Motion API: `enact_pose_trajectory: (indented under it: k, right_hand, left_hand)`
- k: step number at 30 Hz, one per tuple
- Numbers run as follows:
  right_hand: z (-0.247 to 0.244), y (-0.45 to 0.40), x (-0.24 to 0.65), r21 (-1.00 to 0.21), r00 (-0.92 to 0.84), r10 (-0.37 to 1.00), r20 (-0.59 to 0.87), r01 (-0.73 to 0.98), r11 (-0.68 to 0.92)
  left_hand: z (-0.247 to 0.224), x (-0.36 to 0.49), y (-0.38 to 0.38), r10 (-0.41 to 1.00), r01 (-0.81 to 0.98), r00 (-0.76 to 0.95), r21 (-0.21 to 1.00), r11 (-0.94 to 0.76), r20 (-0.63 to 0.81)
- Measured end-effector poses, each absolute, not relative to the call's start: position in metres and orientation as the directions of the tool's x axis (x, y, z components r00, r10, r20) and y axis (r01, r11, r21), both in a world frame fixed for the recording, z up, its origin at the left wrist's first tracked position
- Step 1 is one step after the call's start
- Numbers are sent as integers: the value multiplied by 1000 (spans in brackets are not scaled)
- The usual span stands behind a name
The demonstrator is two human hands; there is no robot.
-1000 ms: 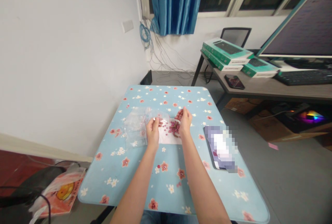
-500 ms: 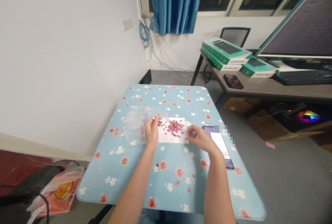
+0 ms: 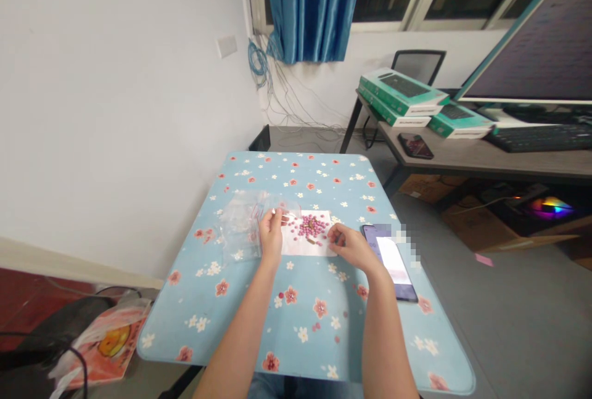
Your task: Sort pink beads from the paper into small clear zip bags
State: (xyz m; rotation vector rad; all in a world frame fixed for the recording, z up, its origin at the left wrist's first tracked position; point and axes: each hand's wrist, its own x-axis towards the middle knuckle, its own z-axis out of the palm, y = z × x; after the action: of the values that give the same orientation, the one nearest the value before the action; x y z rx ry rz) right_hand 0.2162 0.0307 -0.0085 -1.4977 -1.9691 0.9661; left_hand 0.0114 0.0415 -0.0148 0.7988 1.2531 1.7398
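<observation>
On the table a white sheet of paper [image 3: 289,248] bears a heap of pink pills [image 3: 311,225], with a brown-green capsule [image 3: 311,241] near its lower side. At the paper's left edge my left hand [image 3: 272,230] is closed on a small clear zip bag [image 3: 291,208] with a reddish seal line. My right hand [image 3: 349,243] is over the paper's right edge, beside the pills. Its fingers are curled together, and whatever may be between them is too small to make out. Larger clear plastic bags [image 3: 238,226] lie left of my left hand.
A phone [image 3: 393,263] with a lit screen lies right of my right hand on the flowered blue table [image 3: 259,331]. At the right, a desk [image 3: 444,155] carries green keyboard boxes [image 3: 402,94], another phone [image 3: 415,145] and a monitor [image 3: 531,47]. A wall is close on the left.
My right hand has moved slightly left, closer to the pills, and its fingers are more curled. My left hand has stayed in place with the bag.
</observation>
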Motion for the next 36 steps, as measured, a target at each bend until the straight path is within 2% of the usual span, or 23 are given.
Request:
enact_pose_trajectory:
  k: [7,12,18,22,28,31,36]
  right_hand:
    - [-7,32,216,-833,-268,963,-23,538,130]
    - [-4,44,202,-824,-139,985,100,543,160]
    - [-10,49,190,-822,-37,993,113,558,114]
    - [-5,42,199,-815,-144,983,111,554,173]
    - [-1,30,204,-846,-324,945,-42,515,139]
    - [-5,28,198,-905,-404,911,-86,415,99]
    - [-9,29,190,-947,-448,889,-94,316,59]
  left_hand:
    - [-14,11,42,891,-247,-453,956,-156,28]
    - [-14,11,42,892,-254,-451,956,-147,18]
    - [-17,12,43,889,-258,-458,957,-131,-2]
    - [-6,6,42,883,-287,-469,948,-139,-12]
    - [29,-40,32,843,-219,-534,954,-205,58]
    - [31,-64,27,848,-246,-530,960,-131,-20]
    - [20,-75,21,823,-469,-472,880,69,-316]
